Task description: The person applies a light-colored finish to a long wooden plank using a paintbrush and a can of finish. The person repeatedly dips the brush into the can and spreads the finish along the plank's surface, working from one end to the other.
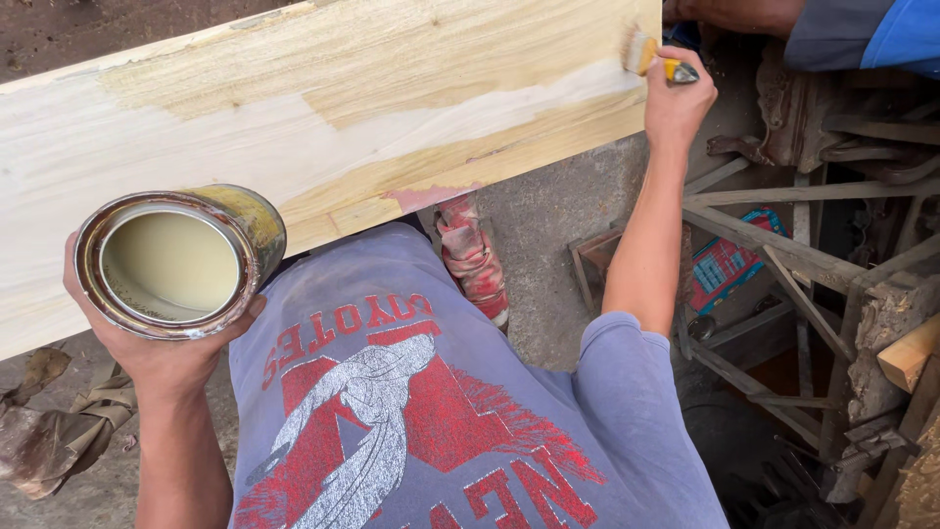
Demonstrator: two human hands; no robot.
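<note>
1. Head view: the right hand (676, 103) has its grip closed on a brush (654, 57), bristles touching the far right end of the plank (323, 108); the plank's long axis runs left and slightly down from there
2. Head view: the left hand (157, 343) is wrapped under an open tin (176, 260) of pale liquid, held near the plank's near edge; the plank is pale wood, yellower and glossy where coated

Can (176, 263) left, brush (646, 54) right, on plank (323, 118)
</note>
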